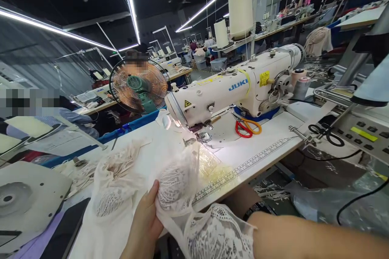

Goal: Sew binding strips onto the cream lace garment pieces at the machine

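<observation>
My left hand [148, 214] grips the edge of a white lace bra [173, 186], thumb on top and the other fingers under the fabric. One lace cup lies on the table below the needle area of a white JUKI sewing machine [212, 97]; a second lace cup hangs over the front edge. My right forearm [298, 230] reaches in from the right, and its hand is hidden behind that hanging cup. Another pale lace bra [112, 198] lies on the table to the left of my left hand.
Red- and orange-handled scissors [246, 127] lie beside the machine. A printed ruler [252, 162] runs along the table's front edge. Thread cones [240, 4] stand behind. A green fan [136, 83] is beyond the table, with people past it. A control panel [361, 131] is at right.
</observation>
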Motion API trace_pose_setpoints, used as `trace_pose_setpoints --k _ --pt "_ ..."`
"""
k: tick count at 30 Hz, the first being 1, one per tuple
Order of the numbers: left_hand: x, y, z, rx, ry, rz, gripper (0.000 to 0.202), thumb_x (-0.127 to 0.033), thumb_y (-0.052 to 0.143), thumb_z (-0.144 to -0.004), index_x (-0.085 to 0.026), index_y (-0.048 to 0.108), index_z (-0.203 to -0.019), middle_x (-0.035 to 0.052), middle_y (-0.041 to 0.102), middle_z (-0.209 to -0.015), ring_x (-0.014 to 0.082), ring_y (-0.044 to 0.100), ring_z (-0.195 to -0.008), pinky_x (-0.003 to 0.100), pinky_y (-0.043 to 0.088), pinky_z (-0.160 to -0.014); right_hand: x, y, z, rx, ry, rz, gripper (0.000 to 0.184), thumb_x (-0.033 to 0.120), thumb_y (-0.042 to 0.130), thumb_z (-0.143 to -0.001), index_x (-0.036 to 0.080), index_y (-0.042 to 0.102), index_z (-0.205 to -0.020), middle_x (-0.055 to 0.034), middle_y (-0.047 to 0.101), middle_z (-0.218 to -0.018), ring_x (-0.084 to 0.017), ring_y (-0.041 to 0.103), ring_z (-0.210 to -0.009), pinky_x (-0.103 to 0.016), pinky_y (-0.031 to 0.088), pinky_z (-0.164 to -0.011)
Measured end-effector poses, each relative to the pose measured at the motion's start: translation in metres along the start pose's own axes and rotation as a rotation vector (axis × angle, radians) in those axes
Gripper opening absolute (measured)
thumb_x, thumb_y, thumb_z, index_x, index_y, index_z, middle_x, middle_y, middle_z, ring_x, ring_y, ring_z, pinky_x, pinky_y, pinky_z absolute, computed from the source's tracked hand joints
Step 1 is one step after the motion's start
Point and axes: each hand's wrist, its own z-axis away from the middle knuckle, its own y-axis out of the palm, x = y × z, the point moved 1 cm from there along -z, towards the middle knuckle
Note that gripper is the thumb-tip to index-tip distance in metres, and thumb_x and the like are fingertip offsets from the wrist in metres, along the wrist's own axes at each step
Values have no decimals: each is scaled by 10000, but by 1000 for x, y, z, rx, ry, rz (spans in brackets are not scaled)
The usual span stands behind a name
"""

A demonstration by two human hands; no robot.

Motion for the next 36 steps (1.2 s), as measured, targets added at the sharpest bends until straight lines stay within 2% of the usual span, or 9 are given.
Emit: trace_pose_setpoints --k 3,5,6,10,14,21,26,32,36 --pt "-1 14 3 34 36 6 315 -200 500 -851 -166 580 -1154 64 711 -893 210 677 -846 350 538 -805 0 -53 -29 54 95 60 278 479 678 -644 207 635 -683 -15 617 -624 -190 575 -607 -303 432 -587" --pt "7 21 6 71 38 6 279 -207 519 -845 -168 605 -1107 62 712 -869 208 677 -844 345 538 -797 -2 -82 -53 -315 246 -140 342 505 520 -766 194 620 -870 -43 643 -801 -179 570 -685 -301 420 -648" --pt "12 24 7 95 31 2 259 -214 539 -833 -167 621 -1074 63 713 -857 211 676 -849 343 538 -794 -4 -89 -65 -346 273 -194 398 526 451 -800 185 590 -951 -34 627 -762 -169 560 -660 -297 416 -641" --pt "29 27 4 245 21 -41 298 -311 685 -706 -157 666 -960 77 712 -840 253 661 -876 356 534 -775 -9 -74 -101 -217 259 -404 444 603 365 -788 184 504 -743 48 454 -512 -112 458 -468 -245 381 -498" --pt "32 20 -5 400 53 -242 422 -425 778 -544 -139 694 -843 87 710 -815 285 645 -870 354 517 -763 -15 -52 -112 -166 244 -532 359 549 434 -736 200 416 -650 82 314 -531 -62 321 -425 -199 320 -409" --pt "20 28 -17 620 203 -785 488 -566 598 -714 -113 682 -876 84 695 -856 254 608 -840 342 469 -810 -21 -51 -112 -97 248 -519 225 298 471 -741 199 380 -560 72 338 -530 -79 427 -444 -209 399 -432" --pt "19 45 -22 713 275 -938 417 -496 527 -792 -127 660 -934 77 681 -922 241 590 -875 315 453 -830 -16 -55 -115 -101 262 -396 260 162 484 -741 190 363 -513 74 361 -471 -73 406 -425 -193 300 -425" --pt "20 53 -21 605 262 -1014 345 -456 572 -758 -120 651 -754 55 667 -734 243 595 -796 295 468 -719 -7 -59 -116 -143 253 -265 312 119 505 -749 184 338 -493 82 329 -446 -70 321 -456 -209 228 -469" --pt "23 53 -12 491 264 -870 315 -432 643 -703 -122 645 -760 58 675 -726 273 609 -858 310 480 -742 -6 -60 -113 -268 264 -173 306 124 501 -759 190 334 -511 77 316 -475 -82 314 -496 -219 222 -496"
